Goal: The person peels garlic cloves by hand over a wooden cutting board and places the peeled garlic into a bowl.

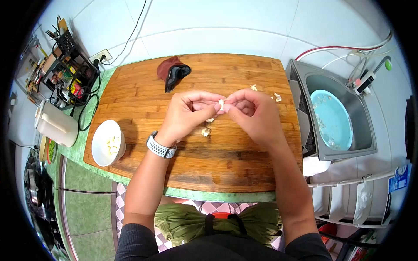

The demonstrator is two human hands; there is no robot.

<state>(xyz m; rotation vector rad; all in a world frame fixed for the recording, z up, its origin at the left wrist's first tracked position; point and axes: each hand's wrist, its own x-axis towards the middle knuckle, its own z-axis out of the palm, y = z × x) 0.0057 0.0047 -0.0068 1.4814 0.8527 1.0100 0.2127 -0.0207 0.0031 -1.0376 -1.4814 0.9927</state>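
Above the middle of a wooden board (235, 165), both hands meet at the fingertips around a small pale garlic clove (221, 104). My left hand (187, 111), with a watch on its wrist, pinches the clove from one side. From the other side my right hand (256, 114) pinches it with thumb and forefinger. Just below the hands lies a piece of garlic or its skin (206, 132), and a smaller bit is partly hidden by the left thumb. More pale scraps (278, 97) lie at the back right. On the left, a white bowl (99, 152) holds several pale cloves.
A dark red and black cloth item (170, 71) lies at the board's back. To the right is a metal sink (363, 135) with a light blue basin (333, 117). A cream pitcher (58, 124) and a crowded rack (72, 78) with cords stand left.
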